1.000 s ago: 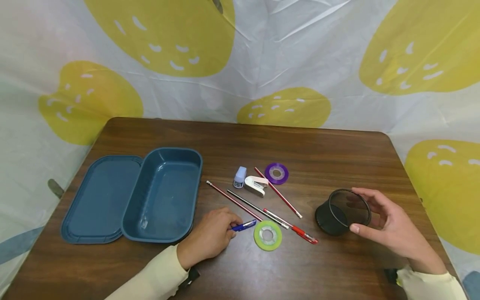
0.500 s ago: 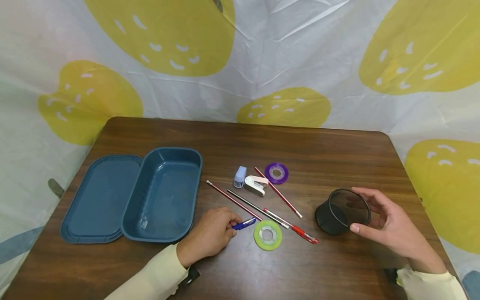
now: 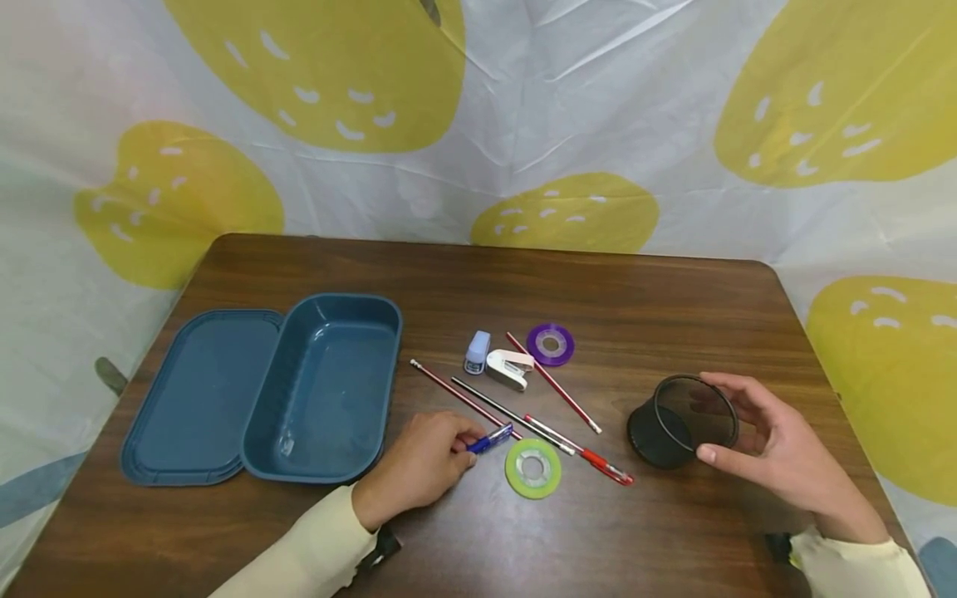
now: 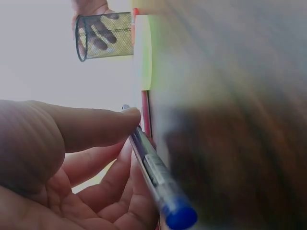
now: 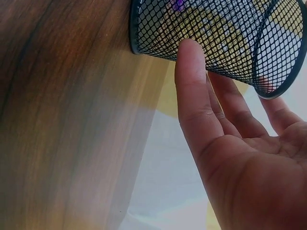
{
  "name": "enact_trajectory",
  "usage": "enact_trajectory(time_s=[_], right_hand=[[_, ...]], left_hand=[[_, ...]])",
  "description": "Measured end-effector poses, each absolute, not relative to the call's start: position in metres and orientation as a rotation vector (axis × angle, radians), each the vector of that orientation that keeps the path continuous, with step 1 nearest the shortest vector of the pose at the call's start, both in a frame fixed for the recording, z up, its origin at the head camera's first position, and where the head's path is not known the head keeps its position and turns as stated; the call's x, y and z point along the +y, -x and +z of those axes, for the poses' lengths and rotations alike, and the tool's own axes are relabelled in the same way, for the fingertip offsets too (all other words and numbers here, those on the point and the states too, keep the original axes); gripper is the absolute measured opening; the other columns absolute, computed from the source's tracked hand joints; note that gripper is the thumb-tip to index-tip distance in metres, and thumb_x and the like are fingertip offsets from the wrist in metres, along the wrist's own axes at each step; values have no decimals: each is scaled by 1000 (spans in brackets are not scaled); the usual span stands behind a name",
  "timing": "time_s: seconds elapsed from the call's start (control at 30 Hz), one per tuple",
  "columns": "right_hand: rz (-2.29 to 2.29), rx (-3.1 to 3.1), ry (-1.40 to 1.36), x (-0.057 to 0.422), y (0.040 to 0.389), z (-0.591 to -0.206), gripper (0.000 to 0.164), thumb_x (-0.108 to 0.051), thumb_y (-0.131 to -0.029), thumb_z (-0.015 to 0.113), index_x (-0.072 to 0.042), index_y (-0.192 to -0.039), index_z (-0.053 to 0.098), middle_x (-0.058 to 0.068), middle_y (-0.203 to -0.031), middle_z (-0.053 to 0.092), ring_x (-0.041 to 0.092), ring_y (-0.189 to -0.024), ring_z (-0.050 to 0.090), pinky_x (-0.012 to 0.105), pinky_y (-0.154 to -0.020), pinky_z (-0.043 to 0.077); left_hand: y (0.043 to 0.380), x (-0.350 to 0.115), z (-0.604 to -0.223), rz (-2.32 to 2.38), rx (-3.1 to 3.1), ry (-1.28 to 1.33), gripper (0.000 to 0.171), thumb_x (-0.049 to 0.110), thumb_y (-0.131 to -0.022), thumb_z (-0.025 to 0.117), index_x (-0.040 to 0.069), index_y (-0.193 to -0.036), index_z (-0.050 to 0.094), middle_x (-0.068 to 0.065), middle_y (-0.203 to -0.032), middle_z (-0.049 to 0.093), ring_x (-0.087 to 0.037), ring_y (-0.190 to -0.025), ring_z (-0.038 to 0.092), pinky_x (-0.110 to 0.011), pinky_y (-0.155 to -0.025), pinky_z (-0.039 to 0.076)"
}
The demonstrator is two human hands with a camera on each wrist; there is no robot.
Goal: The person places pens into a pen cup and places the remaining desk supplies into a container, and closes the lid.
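Note:
My left hand pinches a blue pen between thumb and fingers, just above the table. In the left wrist view the pen's blue end points toward the camera. A black mesh pen cup stands on the right, and my right hand holds it near the rim, thumb on the near side and fingers round the far side. A green tape roll lies just right of the pen. Red-striped pencils, a black-striped pencil and a red pen lie between the hands.
A blue plastic box stands on the left, beside its lid. Behind the pencils are a white stapler, a small lilac bottle-shaped item and a purple tape roll. A patterned sheet hangs behind the wooden table.
The blue pen's far end has swung up and away from me in my left hand's pinch. My right hand and the mesh pen cup stay in place.

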State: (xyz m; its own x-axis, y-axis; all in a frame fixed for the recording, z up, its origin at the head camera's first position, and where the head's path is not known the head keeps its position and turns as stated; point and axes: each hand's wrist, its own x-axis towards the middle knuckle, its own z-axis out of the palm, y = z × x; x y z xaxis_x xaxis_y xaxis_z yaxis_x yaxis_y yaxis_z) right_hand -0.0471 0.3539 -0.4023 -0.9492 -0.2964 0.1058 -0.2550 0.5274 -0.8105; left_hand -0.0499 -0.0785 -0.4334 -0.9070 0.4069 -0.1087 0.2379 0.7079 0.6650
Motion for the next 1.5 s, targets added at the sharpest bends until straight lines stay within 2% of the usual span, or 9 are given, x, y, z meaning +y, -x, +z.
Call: enact_trajectory(time_s=[0.77,1.13,1.5], right_hand=[[-1427,2694,455,355,47,-403,86,10,-80,86,-10,-155,48,3,-136,61,3,-113,67,25,-72,62],[-1458,2668,478,354,48,-404,85,12,-80,85,-8,-154,47,5,-137,61,3,-116,67,26,-73,63],[-1471,2659,503,355,48,-404,84,13,-79,85,-5,-152,48,4,-139,59,3,-117,67,26,-74,63]], left_hand=[[53,-73,-426,1319,2398,-421,31,12,-91,83,8,-121,78,-5,-111,79,-6,-87,73,-21,-75,60],[60,-55,-409,1439,2299,-390,29,13,-91,84,8,-119,78,-1,-104,79,-9,-85,74,-22,-73,60],[65,-37,-400,1726,1970,-209,32,9,-90,84,6,-122,75,-8,-106,76,-18,-86,76,-35,-73,65]])
